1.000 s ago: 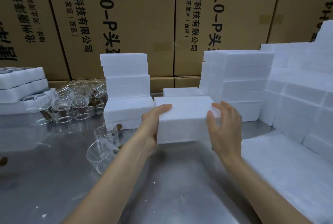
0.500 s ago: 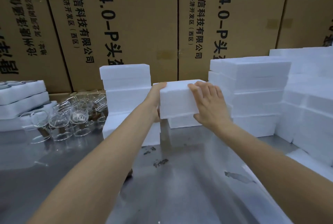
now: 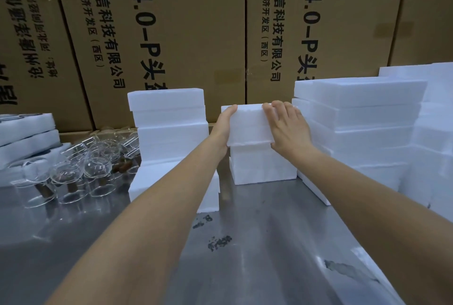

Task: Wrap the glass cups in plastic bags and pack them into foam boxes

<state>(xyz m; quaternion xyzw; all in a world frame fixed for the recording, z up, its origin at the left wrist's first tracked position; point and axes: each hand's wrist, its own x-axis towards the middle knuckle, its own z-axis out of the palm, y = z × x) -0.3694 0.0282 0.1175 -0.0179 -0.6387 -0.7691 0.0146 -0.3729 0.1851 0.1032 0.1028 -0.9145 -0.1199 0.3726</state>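
Big brown cartons (image 3: 196,35) stand like a wall behind our shiny metal table (image 3: 257,243). We hold 1 white foam box (image 3: 248,124) between both hands, and it sits on top of another foam box (image 3: 262,165) at the back. Our left hand (image 3: 224,125) presses its left end and our right hand (image 3: 285,128) curls over its right end and top. Its long side runs left to right, so each hand is at 1 end. Bare glass cups (image 3: 81,165) wait far off to the left, nearer our left hand.
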